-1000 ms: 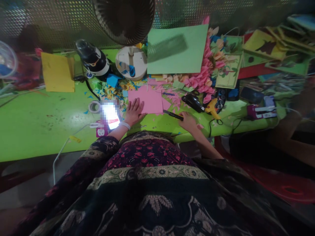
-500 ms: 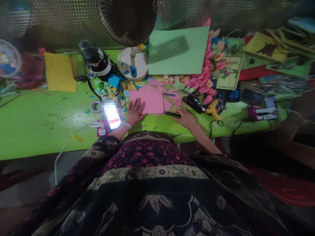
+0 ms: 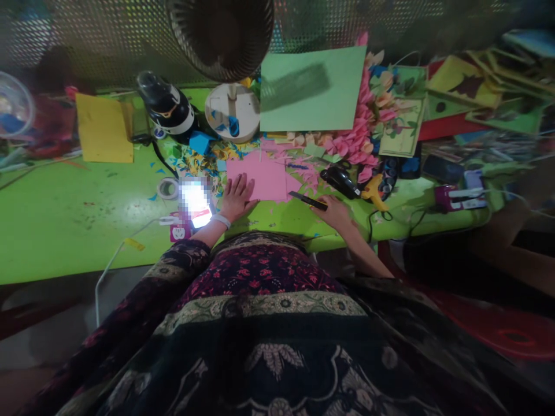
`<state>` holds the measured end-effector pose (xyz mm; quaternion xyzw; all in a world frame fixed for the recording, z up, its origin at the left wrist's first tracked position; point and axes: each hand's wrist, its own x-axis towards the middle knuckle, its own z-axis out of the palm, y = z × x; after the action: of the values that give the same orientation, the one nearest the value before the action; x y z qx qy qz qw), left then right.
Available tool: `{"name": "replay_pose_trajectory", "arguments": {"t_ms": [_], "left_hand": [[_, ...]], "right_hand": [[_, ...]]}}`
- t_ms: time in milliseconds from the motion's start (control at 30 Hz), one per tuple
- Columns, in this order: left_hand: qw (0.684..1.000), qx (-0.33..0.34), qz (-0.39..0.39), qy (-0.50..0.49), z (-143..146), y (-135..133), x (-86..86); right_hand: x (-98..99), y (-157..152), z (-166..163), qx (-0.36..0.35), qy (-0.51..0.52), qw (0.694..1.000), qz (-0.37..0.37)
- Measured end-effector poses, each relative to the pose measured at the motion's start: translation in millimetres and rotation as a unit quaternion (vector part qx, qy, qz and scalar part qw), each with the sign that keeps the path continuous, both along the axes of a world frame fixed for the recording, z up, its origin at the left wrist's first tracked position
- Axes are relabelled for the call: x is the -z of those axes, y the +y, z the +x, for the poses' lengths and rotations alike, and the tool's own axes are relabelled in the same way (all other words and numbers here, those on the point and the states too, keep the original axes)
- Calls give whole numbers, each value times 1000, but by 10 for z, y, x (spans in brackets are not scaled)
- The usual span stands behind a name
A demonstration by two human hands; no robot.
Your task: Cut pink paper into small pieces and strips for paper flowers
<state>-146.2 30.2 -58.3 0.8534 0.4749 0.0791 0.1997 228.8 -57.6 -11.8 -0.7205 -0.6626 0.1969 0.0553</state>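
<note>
Left hand (image 3: pixel 236 199) flat, fingers spread, pressing near-left corner of pink paper (image 3: pixel 262 176) on green bench (image 3: pixel 65 214). Right hand (image 3: pixel 337 212) grips rear end of black cutter (image 3: pixel 307 200), tip just off paper's right edge. Lit phone (image 3: pixel 195 202) just left of left hand. Yellow glue gun (image 3: pixel 373 192) near right hand.

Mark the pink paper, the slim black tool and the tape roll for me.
pink paper (image 3: pixel 265 176), head view, on the bare middle of the sheet.
slim black tool (image 3: pixel 306 200), head view, on the middle of its shaft.
tape roll (image 3: pixel 161 188), head view, on the left side of the ring.
</note>
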Motion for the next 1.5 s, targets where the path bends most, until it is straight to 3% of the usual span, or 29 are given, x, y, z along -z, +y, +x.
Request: {"name": "replay_pose_trajectory", "arguments": {"t_ms": [767,1300,1500], "left_hand": [[1000,7,10,2,-15,2,55],[1000,8,11,-19,-27,6,107],[1000,0,4,-4,-6,0,44]], "right_hand": [[18,31,-38,3,26,1000,-14],[143,398,-155,-121,63,991,-7],[123,338,-86,-134,58,989,-25]]}}
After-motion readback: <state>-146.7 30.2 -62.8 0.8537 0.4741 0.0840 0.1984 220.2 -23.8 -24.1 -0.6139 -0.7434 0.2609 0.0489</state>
